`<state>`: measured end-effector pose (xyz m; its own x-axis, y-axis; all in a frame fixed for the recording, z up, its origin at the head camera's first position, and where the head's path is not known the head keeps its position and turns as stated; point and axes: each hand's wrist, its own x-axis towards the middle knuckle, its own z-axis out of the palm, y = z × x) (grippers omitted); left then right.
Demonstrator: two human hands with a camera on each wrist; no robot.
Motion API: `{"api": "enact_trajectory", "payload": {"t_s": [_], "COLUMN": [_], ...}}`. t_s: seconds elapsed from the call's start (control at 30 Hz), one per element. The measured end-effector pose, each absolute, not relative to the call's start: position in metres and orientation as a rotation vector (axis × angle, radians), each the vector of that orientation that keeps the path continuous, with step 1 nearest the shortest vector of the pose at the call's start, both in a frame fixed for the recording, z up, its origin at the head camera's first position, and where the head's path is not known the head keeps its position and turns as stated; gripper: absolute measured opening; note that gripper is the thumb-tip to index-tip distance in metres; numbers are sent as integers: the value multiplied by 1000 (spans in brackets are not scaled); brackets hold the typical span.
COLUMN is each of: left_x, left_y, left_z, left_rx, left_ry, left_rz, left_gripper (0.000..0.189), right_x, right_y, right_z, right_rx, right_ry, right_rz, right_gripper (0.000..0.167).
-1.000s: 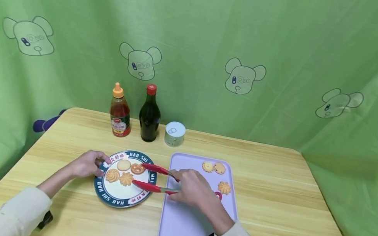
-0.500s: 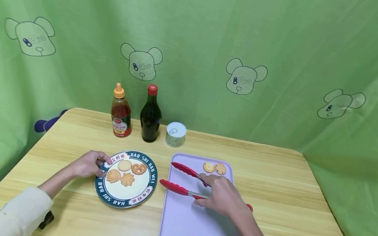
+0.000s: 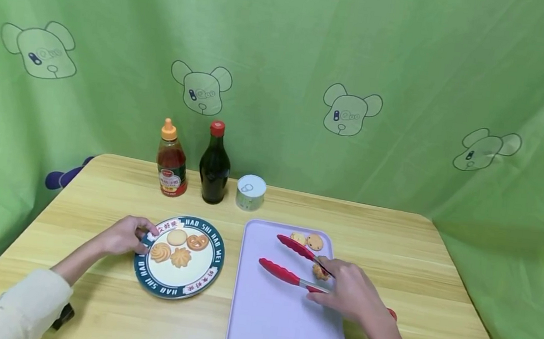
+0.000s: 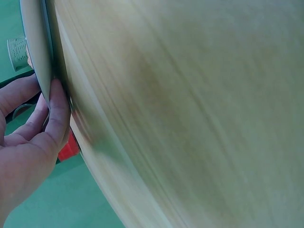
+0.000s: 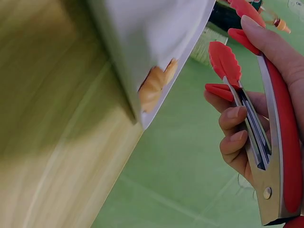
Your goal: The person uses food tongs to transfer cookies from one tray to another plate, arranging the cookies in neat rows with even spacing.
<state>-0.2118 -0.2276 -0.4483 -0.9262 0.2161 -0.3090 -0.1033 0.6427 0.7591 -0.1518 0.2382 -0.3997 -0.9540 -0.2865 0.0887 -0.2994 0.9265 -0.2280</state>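
My left hand [image 3: 123, 236] pinches the left rim of a round plate [image 3: 169, 276] with a dark teal lettered border. In the left wrist view, the thumb lies over the plate's edge [image 4: 38, 42] and the fingers under it. Several cookies lie on the plate, among them a pretzel-shaped one [image 3: 197, 242] and a flower-shaped one [image 3: 181, 257]. My right hand [image 3: 353, 290] holds red-tipped metal tongs [image 3: 281, 272] over a lilac tray [image 3: 279, 327]. The tongs' arms stand spread with nothing between the tips. Behind them, a flower-shaped cookie [image 3: 319, 272] on the tray is partly hidden.
Two more cookies, one round [image 3: 314, 242] and one pale [image 3: 299, 238], lie at the tray's far end. A sauce bottle [image 3: 171, 172], a dark red-capped bottle [image 3: 214, 171] and a can [image 3: 251, 193] stand along the table's back edge, before a green curtain [image 3: 286, 42].
My right hand has carried the tongs rightward, away from the pretzel and flower cookies on the plate, to above the tray. The left hand has stayed at the plate's rim.
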Motion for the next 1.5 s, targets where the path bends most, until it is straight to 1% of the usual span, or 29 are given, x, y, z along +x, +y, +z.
{"api": "enact_trajectory", "payload": {"t_s": [0.47, 0.7, 0.9, 1.0, 1.13, 1.2, 1.37, 1.5], "left_x": [-213, -212, -212, -211, -211, -211, -211, -211], "left_y": [-228, -229, -229, -228, -228, -228, -227, -226], "left_z": [-450, -449, -449, -449, -449, -449, -449, -449], "left_rx": [91, 88, 85, 79, 74, 72, 77, 81], "left_ry": [2503, 2503, 2501, 2502, 2509, 2510, 2504, 2508], "left_rz": [1166, 1168, 1171, 1166, 1158, 1157, 1166, 1165], "left_gripper": [41, 42, 42, 41, 41, 41, 40, 40], "right_x": [-144, -141, -137, -136, -137, -137, -137, -138], "right_y": [282, 295, 302, 303, 303, 302, 300, 300], "right_z": [-400, -398, -396, -394, -392, -391, -387, -382], "right_rx": [322, 310, 280, 291, 316, 307, 227, 204], "right_ry": [-3075, -3116, -3176, -3194, -3201, -3209, -3253, -3285], "right_rz": [369, 308, 302, 284, 258, 259, 282, 272], "right_gripper": [78, 73, 77, 73, 60, 59, 71, 78]}}
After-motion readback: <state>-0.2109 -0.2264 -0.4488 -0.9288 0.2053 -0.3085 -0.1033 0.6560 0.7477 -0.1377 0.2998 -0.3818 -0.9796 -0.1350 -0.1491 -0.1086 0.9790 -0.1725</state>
